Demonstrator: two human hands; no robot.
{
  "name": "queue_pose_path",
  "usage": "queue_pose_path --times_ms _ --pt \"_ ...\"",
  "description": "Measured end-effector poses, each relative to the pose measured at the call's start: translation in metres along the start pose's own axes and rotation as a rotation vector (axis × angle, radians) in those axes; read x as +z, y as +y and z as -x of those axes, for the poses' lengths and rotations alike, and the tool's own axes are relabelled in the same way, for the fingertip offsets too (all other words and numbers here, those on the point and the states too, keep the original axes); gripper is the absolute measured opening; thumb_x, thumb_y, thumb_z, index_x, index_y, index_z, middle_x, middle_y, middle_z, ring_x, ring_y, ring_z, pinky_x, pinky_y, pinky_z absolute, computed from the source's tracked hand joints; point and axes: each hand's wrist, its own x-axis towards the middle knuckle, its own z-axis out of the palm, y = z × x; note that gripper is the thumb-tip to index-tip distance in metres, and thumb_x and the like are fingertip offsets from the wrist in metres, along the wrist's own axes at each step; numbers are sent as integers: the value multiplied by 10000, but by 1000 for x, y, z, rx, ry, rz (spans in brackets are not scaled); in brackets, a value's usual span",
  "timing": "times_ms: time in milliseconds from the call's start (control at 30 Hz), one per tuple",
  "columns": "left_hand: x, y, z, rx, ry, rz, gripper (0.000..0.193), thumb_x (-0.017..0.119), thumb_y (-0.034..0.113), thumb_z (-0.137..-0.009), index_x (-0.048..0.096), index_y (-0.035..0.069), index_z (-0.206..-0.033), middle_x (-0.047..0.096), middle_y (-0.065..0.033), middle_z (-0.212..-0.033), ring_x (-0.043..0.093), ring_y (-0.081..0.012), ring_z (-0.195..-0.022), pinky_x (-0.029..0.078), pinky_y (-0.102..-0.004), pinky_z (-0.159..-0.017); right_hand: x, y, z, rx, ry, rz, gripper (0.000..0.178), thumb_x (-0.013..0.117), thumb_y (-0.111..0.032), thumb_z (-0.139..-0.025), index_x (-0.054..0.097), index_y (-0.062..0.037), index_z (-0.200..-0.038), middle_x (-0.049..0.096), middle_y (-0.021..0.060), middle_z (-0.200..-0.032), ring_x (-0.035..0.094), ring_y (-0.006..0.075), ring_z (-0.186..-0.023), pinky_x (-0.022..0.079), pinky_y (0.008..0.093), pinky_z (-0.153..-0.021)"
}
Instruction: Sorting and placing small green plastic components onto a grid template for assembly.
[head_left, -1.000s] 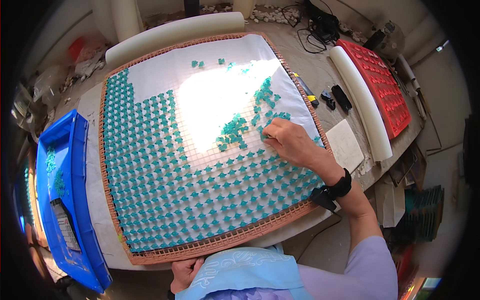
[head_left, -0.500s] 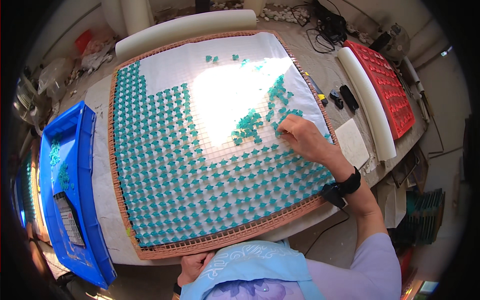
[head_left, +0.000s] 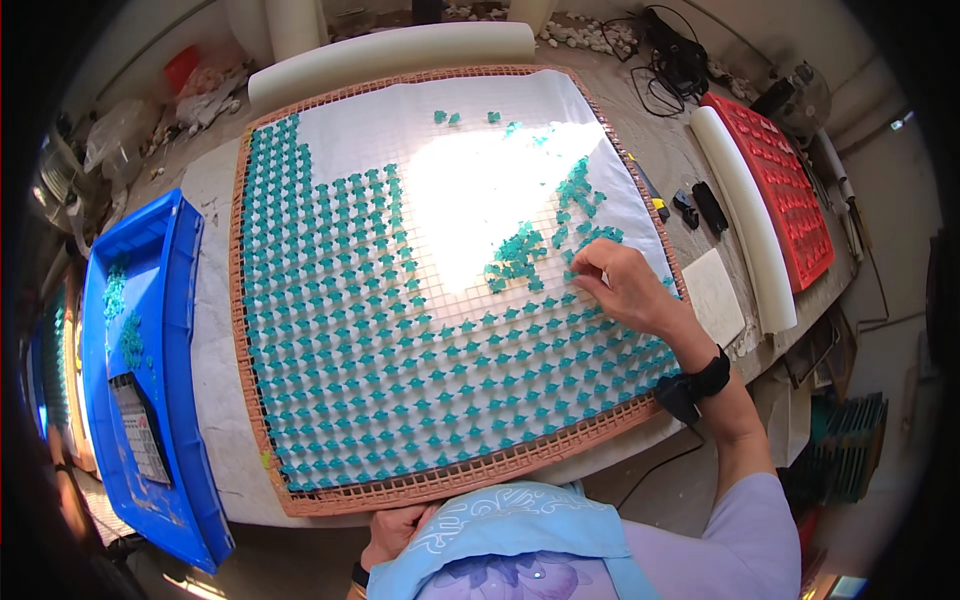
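A square brown lattice frame [head_left: 470, 482] lies on the table with a white gridded sheet [head_left: 350, 145] over it. Small teal flower-like pieces [head_left: 340, 330] stand in rows along the left and near sides. Loose teal pieces [head_left: 518, 258] sit in a heap right of centre, with more scattered farther back. My right hand [head_left: 632, 290] is over the sheet beside the loose pieces, thumb and forefinger pinched. A bit of teal shows at the fingertips; whether it is gripped is unclear. My left hand [head_left: 398, 532] is curled at the frame's near edge, partly behind the apron, its contents hidden.
A blue tray [head_left: 195, 390] at left holds teal bits and a grey gridded plate [head_left: 140, 428]. White rolls lie at the back [head_left: 400, 62] and right [head_left: 745, 215], beside a red tray [head_left: 808, 230]. A white tile [head_left: 712, 298] and black items [head_left: 708, 207] lie near the right edge.
The whole view has shifted slightly, moving the frame rightward in the picture. My right hand has drawn back a little toward me from the loose pieces. My left hand stays curled.
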Motion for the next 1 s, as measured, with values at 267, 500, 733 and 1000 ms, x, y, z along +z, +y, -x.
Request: queue_pose_path --times_ms 267,500,733,1000 --pt "-2 7 -7 56 21 -23 77 724 57 -830 758 2 -871 707 -156 -829 692 -290 -711 529 -347 -628 -1 -7 0 57 21 -124 110 638 50 -838 635 32 -946 628 165 -858 652 284 -782 531 360 -717" --pt "-2 6 -11 137 50 25 76 714 24 -819 751 -21 -869 711 -168 -844 698 -280 -723 534 -343 -646 -7 11 8 -77 -16 66 163 678 31 -843 606 15 -988 621 146 -926 639 280 -827 520 362 -746" --pt "-4 9 -10 88 -1 39 94 706 -1 -813 752 -35 -887 716 -177 -865 706 -281 -754 541 -340 -680 -5 10 8 -45 -17 67 131 682 36 -845 615 30 -957 621 148 -910 648 289 -823 520 361 -734" --pt "-2 9 -12 120 39 12 85 710 9 -821 753 -33 -880 725 -170 -881 706 -278 -759 541 -338 -682 -7 13 15 -104 -21 60 131 682 32 -824 616 25 -937 611 155 -905 623 339 -864 493 397 -760"
